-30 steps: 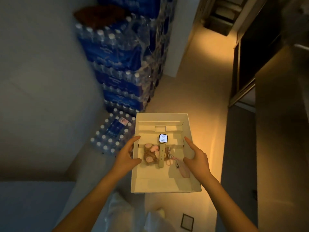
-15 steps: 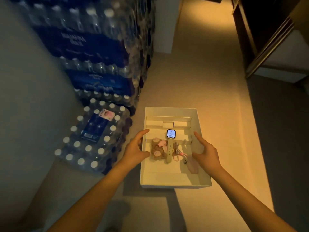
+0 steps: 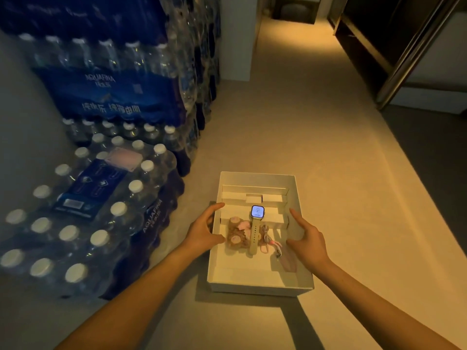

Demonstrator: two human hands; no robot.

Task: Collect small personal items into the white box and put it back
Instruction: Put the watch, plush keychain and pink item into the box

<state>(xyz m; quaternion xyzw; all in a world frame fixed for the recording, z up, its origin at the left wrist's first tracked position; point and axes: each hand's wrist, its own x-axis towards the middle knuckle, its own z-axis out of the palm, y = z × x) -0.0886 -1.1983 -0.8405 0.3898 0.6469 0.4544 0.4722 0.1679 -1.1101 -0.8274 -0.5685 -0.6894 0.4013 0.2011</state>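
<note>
The open white box [image 3: 257, 289] sits low over the beige floor, casting a shadow beneath it. Inside lie a smartwatch [image 3: 257, 212] with a lit screen and pale strap, a small brown plush toy [image 3: 237, 236] with pink patches, and a pink lanyard [image 3: 271, 245]. My left hand [image 3: 202, 233] holds the box's left wall, thumb inside and fingers along the outside. My right hand [image 3: 307, 245] holds the right wall the same way. I cannot tell whether the box touches the floor.
A shrink-wrapped pack of water bottles [image 3: 75, 210] lies just left of the box, with taller stacked packs [image 3: 113, 92] behind it. A white pillar [image 3: 237, 46] stands beyond. A dark sliding-door cabinet [image 3: 404, 46] runs along the right of the lit corridor floor [image 3: 316, 135].
The box has come down toward the floor beside the bottle pack, both hands staying on its side walls. My view has dropped lower and closer to the bottles.
</note>
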